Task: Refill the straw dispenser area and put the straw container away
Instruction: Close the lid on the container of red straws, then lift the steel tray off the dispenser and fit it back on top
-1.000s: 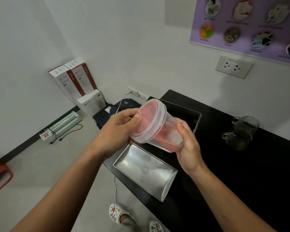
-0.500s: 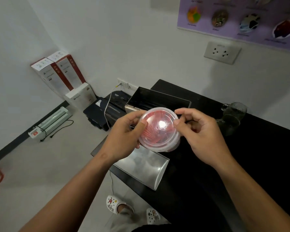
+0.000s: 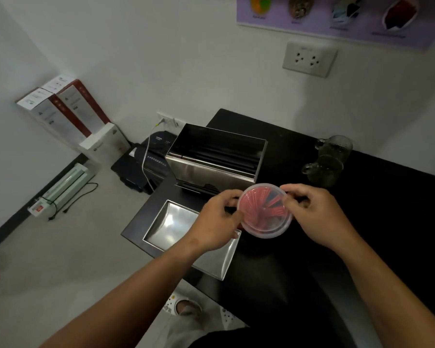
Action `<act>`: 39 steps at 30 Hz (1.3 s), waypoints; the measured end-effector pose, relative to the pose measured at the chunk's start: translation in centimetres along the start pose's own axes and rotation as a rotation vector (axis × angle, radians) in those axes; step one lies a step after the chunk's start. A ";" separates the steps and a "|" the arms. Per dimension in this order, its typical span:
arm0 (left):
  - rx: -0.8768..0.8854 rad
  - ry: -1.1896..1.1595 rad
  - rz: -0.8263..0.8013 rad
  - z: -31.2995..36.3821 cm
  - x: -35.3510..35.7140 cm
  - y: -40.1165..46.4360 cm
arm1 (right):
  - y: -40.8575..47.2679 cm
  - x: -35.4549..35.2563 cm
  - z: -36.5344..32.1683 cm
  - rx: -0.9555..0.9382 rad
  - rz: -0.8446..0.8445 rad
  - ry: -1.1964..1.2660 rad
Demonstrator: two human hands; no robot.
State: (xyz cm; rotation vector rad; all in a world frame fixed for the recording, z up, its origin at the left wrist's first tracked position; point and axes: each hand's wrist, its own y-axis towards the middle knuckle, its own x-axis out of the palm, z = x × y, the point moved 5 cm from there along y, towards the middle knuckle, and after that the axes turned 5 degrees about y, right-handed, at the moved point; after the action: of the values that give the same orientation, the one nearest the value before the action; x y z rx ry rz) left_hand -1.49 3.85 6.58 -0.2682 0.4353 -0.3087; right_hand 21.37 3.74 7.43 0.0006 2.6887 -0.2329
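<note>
A round clear plastic container of red straws, lid on, is held upright over the black countertop, just in front of the open stainless-steel dispenser box. The left hand and right hand pinch opposite sides of its rim, fingers curled. A steel tray lies left of the container; glass mugs stand behind it, to the right.

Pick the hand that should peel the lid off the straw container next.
Right, probably. The right hand has fingertips pinching the lid rim of the straw container, while the left hand wraps its side, steadying it beside the steel dispenser.
</note>
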 end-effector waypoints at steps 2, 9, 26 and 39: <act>0.014 0.011 -0.032 -0.2 1.6 0.8 | 0.3 -1.0 1.4 0.041 0.035 -0.058; 0.124 0.070 -0.120 0.0 6.8 2.9 | 1.0 -3.7 4.9 0.091 0.080 -0.180; 0.118 0.211 -0.154 -0.8 7.1 3.3 | 1.1 -4.8 3.6 0.061 0.131 -0.434; -0.069 0.227 0.257 -9.8 -6.5 -2.2 | 0.2 7.0 -4.0 -0.345 -0.181 -0.174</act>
State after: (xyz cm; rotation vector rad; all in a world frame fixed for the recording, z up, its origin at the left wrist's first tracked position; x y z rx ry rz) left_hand -11.95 2.26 1.14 -0.2420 0.6985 -0.0715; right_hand 13.34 4.37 7.94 -0.3522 2.5211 0.1715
